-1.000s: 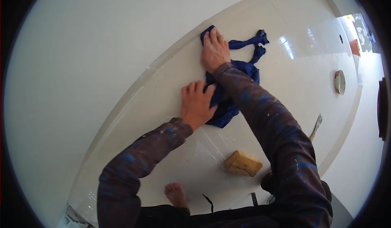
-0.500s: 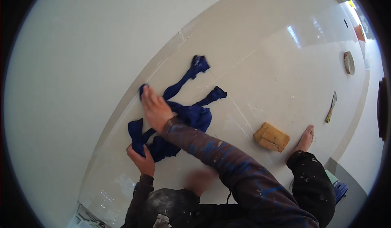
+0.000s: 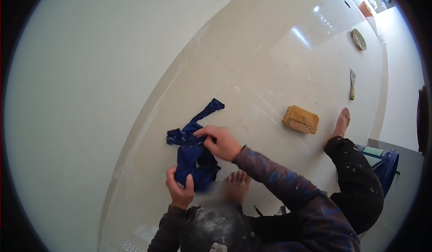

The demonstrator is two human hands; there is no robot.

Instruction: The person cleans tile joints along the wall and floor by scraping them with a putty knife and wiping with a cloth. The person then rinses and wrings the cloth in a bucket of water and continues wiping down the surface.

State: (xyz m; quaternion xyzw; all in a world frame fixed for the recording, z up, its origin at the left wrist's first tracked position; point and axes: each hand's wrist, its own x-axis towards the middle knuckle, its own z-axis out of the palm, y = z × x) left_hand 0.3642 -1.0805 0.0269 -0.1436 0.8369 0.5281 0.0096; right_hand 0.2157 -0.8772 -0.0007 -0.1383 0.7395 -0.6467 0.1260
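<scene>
A left hand [image 3: 181, 192] clasps one end of a crumpled blue cloth [image 3: 191, 158] on the glossy floor [image 3: 265, 76] — the right hand [image 3: 221, 144], half curled over its folds, grips or merely hovers, impossible to tell.

From my remote feed I see a pale, glossy floor [image 3: 265, 63] with straight seam lines, scattered pale crumbs and bright reflections toward one o'clock. At seven o'clock a blue cloth [image 3: 191, 155] sits bunched, one strip trailing toward twelve; I can't tell how much of it touches down. A yellowish-brown block [image 3: 300, 119] rests at three o'clock, with a bare foot [image 3: 343, 122] planted just beyond it. Another foot [image 3: 238, 187] stands near half past five. A scraper [image 3: 352, 83] lies between two and three, and a round object [image 3: 358, 40] at two.
</scene>
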